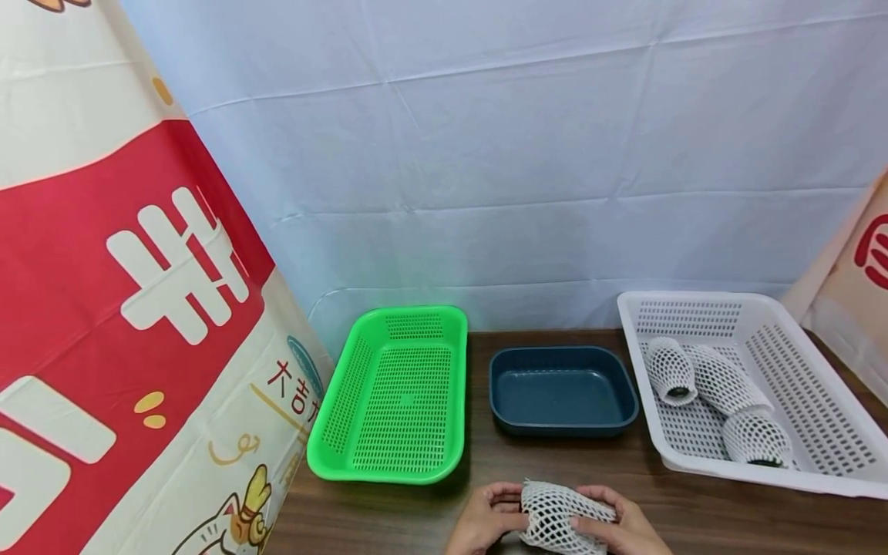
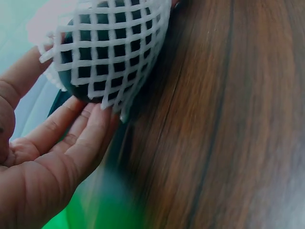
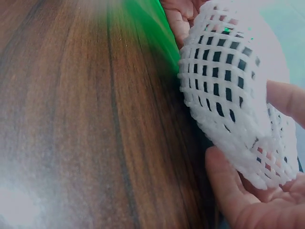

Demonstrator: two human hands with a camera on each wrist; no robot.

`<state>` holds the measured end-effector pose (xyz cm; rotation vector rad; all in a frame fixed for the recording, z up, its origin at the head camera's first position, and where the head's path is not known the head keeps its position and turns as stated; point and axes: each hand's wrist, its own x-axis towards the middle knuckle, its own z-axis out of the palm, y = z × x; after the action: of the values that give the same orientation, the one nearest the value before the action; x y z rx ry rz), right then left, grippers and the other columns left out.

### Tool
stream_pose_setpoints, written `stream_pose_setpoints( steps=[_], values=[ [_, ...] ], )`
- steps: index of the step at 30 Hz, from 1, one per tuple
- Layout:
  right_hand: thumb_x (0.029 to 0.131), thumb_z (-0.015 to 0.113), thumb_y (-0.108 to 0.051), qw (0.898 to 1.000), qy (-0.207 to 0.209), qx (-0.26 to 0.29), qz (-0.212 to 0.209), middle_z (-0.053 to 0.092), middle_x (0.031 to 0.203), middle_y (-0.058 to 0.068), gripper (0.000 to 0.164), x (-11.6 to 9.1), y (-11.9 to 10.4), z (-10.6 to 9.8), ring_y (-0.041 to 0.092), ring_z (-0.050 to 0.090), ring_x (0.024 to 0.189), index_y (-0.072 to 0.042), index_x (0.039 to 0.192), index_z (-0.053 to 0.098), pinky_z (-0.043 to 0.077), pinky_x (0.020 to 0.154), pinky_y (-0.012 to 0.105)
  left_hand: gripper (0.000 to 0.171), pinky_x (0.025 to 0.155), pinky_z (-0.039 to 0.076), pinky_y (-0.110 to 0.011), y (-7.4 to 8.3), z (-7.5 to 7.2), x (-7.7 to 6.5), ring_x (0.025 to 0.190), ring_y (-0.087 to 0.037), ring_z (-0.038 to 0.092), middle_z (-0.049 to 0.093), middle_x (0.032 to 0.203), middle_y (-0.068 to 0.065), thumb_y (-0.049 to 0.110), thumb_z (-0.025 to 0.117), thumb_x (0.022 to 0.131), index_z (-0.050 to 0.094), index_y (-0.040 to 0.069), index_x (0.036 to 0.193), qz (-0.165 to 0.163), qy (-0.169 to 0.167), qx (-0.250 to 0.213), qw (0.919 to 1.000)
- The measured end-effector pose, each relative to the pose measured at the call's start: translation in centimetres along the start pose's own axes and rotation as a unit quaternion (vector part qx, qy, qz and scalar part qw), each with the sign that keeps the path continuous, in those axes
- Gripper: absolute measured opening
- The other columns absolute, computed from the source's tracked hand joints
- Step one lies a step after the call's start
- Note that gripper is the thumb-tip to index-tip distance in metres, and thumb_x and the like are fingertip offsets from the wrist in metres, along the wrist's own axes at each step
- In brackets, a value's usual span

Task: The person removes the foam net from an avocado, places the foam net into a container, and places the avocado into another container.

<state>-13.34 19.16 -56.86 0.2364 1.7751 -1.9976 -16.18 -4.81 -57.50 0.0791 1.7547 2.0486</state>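
Near the front edge of the head view, both hands hold a white foam net sleeve [image 1: 560,515] with a dark rounded thing inside. My left hand [image 1: 486,518] grips its left end, thumb on one side and fingers on the other. At the other end my right hand [image 1: 623,526] pinches the sleeve between thumb and fingers. Through the mesh in the left wrist view, the dark thing [image 2: 82,47] looks smooth and curved; its kind cannot be told. The sleeve's right end [image 3: 267,164] hangs loose and slack in the right wrist view.
A green plastic basket [image 1: 458,401] stands at left on the brown wooden table [image 1: 388,512]. Beside it sits a dark blue tray [image 1: 562,428]. At right, a white basket [image 1: 819,347] holds several netted items [image 1: 724,381]. Pale cloth [image 1: 486,193] hangs behind.
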Motion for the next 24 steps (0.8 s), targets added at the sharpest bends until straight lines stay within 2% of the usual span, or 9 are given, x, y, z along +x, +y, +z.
stream_pose_setpoints(
  steps=[4, 8, 11, 18, 24],
  values=[
    [0.088, 0.071, -0.017, 1.000, -0.005, -0.002, -0.002, 0.063, 0.100, 0.008, 0.050, 0.0, 0.1, -0.1, 0.024, 0.061, 0.091, 0.009, 0.126, 0.052, 0.053, 0.077, 0.038, 0.046, 0.081, 0.051, -0.030, 0.0, 0.5, 0.4, 0.095, -0.021, 0.061, 0.065, 0.104, -0.007, -0.015, 0.065, 0.071, 0.061, -0.010, 0.116, 0.004, -0.010, 0.044, 0.9990],
    [0.089, 0.071, -0.017, 1.000, -0.003, -0.008, -0.006, 0.064, 0.100, 0.007, 0.049, 0.1, 0.1, 0.0, 0.023, 0.061, 0.091, 0.009, 0.125, 0.053, 0.052, 0.077, 0.037, 0.049, 0.084, 0.049, -0.033, 0.2, 0.6, 0.6, 0.093, -0.016, 0.059, 0.065, 0.105, -0.002, -0.008, 0.068, 0.070, 0.062, -0.005, 0.119, -0.004, -0.007, 0.115, 0.9934],
    [0.089, 0.072, -0.018, 1.000, 0.001, -0.015, -0.007, 0.064, 0.100, 0.007, 0.050, 0.1, 0.1, 0.1, 0.023, 0.061, 0.091, 0.009, 0.126, 0.053, 0.052, 0.077, 0.037, 0.051, 0.085, 0.049, -0.035, 0.2, 0.7, 0.7, 0.092, -0.014, 0.059, 0.065, 0.103, -0.001, -0.006, 0.069, 0.068, 0.062, -0.003, 0.119, -0.011, 0.000, 0.139, 0.9902],
    [0.089, 0.072, -0.020, 1.000, -0.001, -0.020, -0.009, 0.066, 0.104, 0.009, 0.062, -0.1, -0.3, -0.2, 0.024, 0.063, 0.092, 0.011, 0.135, 0.044, 0.053, 0.077, 0.038, 0.047, 0.083, 0.049, -0.034, 0.4, 0.2, 0.3, 0.091, -0.014, 0.059, 0.065, 0.100, 0.000, -0.004, 0.073, 0.069, 0.065, 0.000, 0.115, -0.008, 0.012, 0.126, 0.9919],
    [0.088, 0.072, -0.014, 0.999, 0.039, -0.013, -0.019, 0.069, 0.098, 0.011, 0.055, -0.4, -0.3, -1.3, 0.023, 0.066, 0.085, 0.014, 0.129, 0.049, 0.055, 0.072, 0.037, 0.044, 0.084, 0.048, -0.036, 0.8, -0.5, 0.1, 0.093, -0.017, 0.059, 0.066, 0.102, 0.000, -0.001, 0.082, 0.071, 0.069, 0.005, 0.112, -0.003, 0.008, 0.126, 0.9920]
  ],
)
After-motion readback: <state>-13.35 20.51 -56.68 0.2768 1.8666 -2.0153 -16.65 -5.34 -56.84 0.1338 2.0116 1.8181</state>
